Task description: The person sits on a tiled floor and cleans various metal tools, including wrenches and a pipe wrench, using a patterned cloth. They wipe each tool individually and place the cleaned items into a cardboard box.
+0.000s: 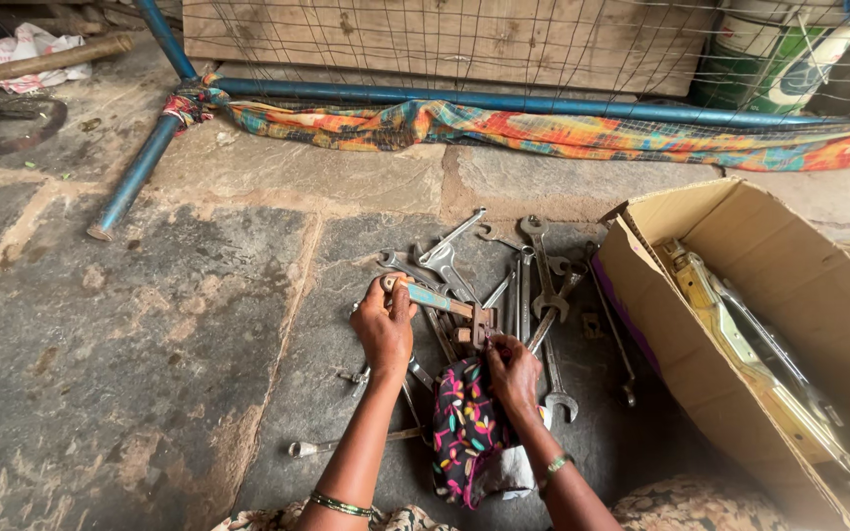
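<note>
One pipe wrench (442, 301), two hands

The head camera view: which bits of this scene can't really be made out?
- Cardboard box: far end cut off by the frame's right edge.
- Rusty tool: jaw end covered by the right hand; handle end by the left hand.
- Spanners: overlapping, uncountable.
- Patterned cloth: its shape is unclear.

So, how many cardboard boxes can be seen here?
1. The box lies open on the stone floor, right of the spanner pile and beside the right hand. Others may be hidden outside the view.
</note>
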